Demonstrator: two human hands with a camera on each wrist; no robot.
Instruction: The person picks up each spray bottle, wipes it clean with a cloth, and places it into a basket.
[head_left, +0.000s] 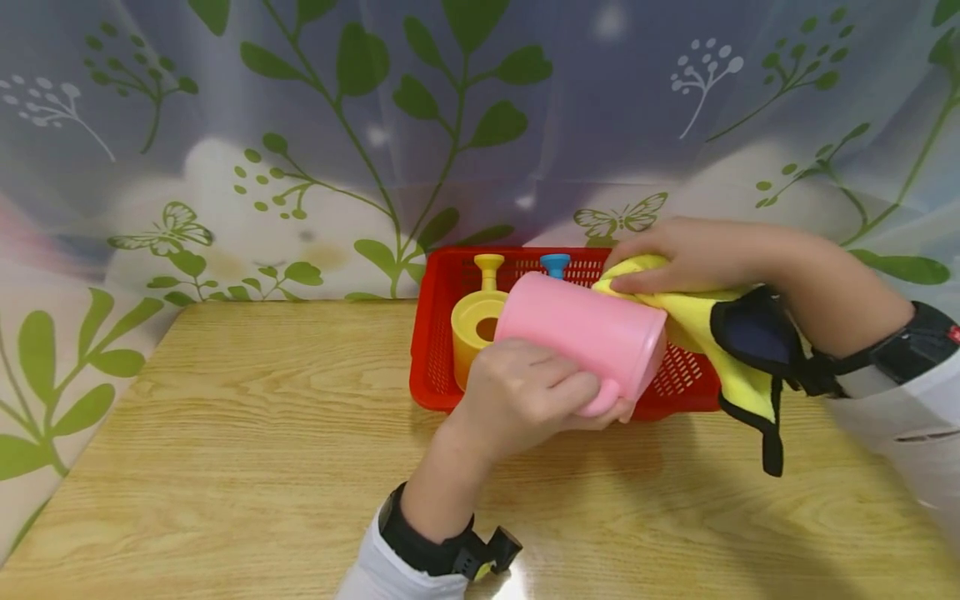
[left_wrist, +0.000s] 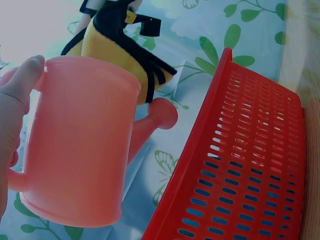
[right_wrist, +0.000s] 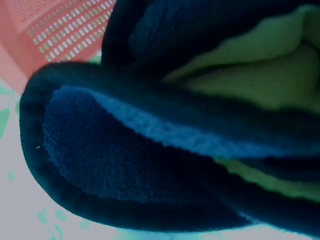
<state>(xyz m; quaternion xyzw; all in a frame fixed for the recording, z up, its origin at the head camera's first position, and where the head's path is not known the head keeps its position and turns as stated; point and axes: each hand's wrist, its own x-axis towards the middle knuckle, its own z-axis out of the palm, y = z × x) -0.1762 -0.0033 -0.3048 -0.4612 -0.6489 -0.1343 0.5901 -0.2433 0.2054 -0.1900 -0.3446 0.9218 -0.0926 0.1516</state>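
Over the red basket, a pink watering can is held tipped on its side. My left hand grips its handle, and the left wrist view shows the spout on the opposite side of the body. A yellow cloth with black edging and a dark blue underside is bunched in my right hand, up against the can's far side. Folds of the cloth fill most of the right wrist view, and my right fingers are hidden there.
The red perforated basket stands on a wooden table against a leaf-patterned curtain. Inside it sit a yellow watering can and a blue piece with a flared top, partly hidden behind the pink can.
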